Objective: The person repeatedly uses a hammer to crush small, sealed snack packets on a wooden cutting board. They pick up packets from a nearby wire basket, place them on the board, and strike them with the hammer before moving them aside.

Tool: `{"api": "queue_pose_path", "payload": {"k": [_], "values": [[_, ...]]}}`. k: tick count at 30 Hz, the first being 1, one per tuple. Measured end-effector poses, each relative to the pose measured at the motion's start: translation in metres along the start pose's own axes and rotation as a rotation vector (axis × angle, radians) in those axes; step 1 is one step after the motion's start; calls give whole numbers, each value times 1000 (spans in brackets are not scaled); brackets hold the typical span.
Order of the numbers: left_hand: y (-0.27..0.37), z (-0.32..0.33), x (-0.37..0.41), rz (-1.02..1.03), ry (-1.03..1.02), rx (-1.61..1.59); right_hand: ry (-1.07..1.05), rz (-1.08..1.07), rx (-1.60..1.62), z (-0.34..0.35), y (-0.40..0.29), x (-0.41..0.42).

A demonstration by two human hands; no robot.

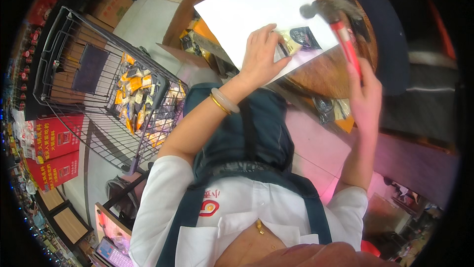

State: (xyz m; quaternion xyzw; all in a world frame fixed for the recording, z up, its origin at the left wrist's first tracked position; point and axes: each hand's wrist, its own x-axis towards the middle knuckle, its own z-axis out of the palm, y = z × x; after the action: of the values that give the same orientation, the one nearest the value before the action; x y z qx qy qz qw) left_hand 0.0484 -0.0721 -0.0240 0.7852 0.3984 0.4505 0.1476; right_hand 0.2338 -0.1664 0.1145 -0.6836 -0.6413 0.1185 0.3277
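My right hand (364, 85) grips the red handle of a claw hammer (342, 31), its dark head raised at the right of a white board or sheet (255, 4). My left hand (263, 50) rests on that white surface, its fingers at the near end of a small sealed packet (300, 41) with pale contents and a black label. A small dark object lies by my left fingertips; what it is, I cannot tell. Beneath the white sheet is a round wooden board (318, 76).
A wire shopping cart (100, 130) with many orange and black packets (137, 89) stands at the left. Between it and the wooden board is an open cardboard box (181, 26) of packets. More packets (333, 111) lie below the board's near edge. Red cartons (59, 144) stand far left.
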Motion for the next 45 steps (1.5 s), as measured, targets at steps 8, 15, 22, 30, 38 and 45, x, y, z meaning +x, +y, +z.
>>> {"api": "queue_pose_path", "payload": {"k": [8,15,22,30,38,45], "values": [[3,-6,5,10,-50,-44,-169,-49,-257,31,27,4],[-37,-29,35,-24,38,130,13,-68,-94,3,-5,12],[-77,12,51,-86,-12,468,-141,-58,-228,31,36,20],[-75,8,49,-132,-66,548,-150,-9,-83,17,19,12],[-83,10,46,-101,-16,526,-114,20,-83,4,9,11],[-76,12,49,-114,-52,548,-210,-37,-186,20,44,-3]]}}
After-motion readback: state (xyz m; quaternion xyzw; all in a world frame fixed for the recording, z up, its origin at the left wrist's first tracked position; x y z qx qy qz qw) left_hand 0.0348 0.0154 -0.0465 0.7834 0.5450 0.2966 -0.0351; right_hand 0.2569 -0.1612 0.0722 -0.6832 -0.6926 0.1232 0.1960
